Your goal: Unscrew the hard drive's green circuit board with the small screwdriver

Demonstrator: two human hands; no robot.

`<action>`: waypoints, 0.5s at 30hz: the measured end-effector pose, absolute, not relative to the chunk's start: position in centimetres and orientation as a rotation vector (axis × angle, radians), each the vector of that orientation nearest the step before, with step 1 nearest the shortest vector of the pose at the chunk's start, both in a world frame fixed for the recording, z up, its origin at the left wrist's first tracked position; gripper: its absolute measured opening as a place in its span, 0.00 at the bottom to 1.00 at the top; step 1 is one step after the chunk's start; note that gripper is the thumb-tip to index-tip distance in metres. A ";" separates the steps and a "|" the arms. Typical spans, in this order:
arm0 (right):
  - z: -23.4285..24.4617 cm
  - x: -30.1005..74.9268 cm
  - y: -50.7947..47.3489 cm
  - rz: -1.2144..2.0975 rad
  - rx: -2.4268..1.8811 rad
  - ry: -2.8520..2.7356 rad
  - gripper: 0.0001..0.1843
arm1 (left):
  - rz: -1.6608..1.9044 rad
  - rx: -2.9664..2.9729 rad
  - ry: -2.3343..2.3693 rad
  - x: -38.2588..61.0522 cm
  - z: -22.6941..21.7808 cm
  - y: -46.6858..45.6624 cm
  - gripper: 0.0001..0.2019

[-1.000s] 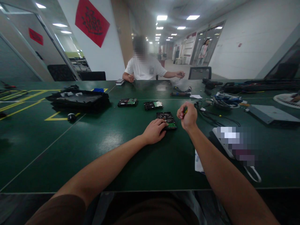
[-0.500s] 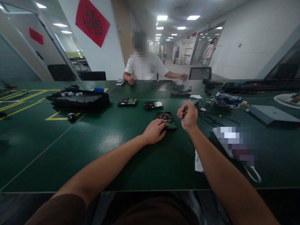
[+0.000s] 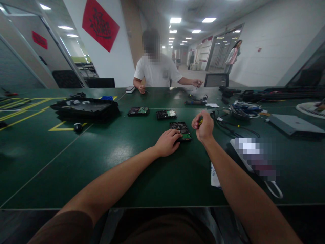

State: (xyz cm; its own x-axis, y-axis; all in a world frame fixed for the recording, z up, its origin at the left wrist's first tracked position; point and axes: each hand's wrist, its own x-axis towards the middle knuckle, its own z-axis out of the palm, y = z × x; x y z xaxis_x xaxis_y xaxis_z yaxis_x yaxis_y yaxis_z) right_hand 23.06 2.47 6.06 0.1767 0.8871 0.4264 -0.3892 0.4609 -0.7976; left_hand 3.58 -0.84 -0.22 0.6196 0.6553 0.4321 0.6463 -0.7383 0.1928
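Observation:
A hard drive (image 3: 179, 126) with a green circuit board lies on the dark green table in front of me. My left hand (image 3: 168, 142) is on its near left side, fingers over the edge and holding it against the table. Just right of the drive, my right hand (image 3: 204, 126) is a raised fist around a yellow and black handle, apparently a screwdriver (image 3: 200, 121); its tip is hidden. Two more hard drives, one in the middle (image 3: 166, 114) and one to the left (image 3: 138, 111), lie beyond.
A black tray-like casing (image 3: 85, 106) stands left, near a small black round object (image 3: 78, 127). On the right are cables (image 3: 228, 126), a bowl of wires (image 3: 245, 109), a grey metal box (image 3: 296, 124) and a white-edged device (image 3: 241, 154). A person (image 3: 157, 73) sits opposite.
My hands and the hard drive stay nearly in place. The person opposite has shifted slightly, and a person walking in the background has moved right.

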 end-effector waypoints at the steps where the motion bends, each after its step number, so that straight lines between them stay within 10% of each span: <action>1: 6.1 23.1 2.5 0.985 -0.589 -1.022 0.31 | 0.762 2.810 1.131 3.6 -0.2 -0.9 0.19; 15: 5.8 23.3 2.7 0.950 -0.696 -1.121 0.22 | 0.758 2.824 1.137 3.6 -0.4 -0.7 0.20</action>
State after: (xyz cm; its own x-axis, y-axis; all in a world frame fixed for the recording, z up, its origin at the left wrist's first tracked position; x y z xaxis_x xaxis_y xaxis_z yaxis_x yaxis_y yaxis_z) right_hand 23.33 2.68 5.76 0.1383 0.8947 0.4247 -0.2724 0.4466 -0.8523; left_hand 3.57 -0.70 -0.41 0.6206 0.6536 0.4332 0.6513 -0.7373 0.1793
